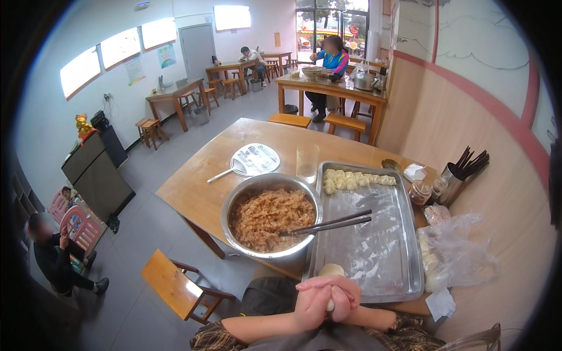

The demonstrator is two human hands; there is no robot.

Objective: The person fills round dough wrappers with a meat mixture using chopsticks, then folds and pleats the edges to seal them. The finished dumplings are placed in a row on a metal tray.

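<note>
My left hand [312, 305] and my right hand [344, 296] are clasped together around a dumpling [329, 304], of which only a small pale part shows between the thumbs. Just beyond them a round dough wrapper [331, 270] lies at the near left corner of a metal tray [373, 245]. The tray is dusted with flour and bears rows of folded dumplings [351, 180] at its far end. Left of the tray stands a steel bowl [228, 219] of minced filling [272, 217], with dark chopsticks [338, 222] resting in it and reaching over the tray.
A hand fan [256, 160] and a clear plastic cup [307, 162] stand beyond the bowl. Right of the tray are jars [420, 192], a chopstick holder [451, 175] and a plastic bag [461, 250]. A wooden stool [173, 281] is at left. Other people sit farther off.
</note>
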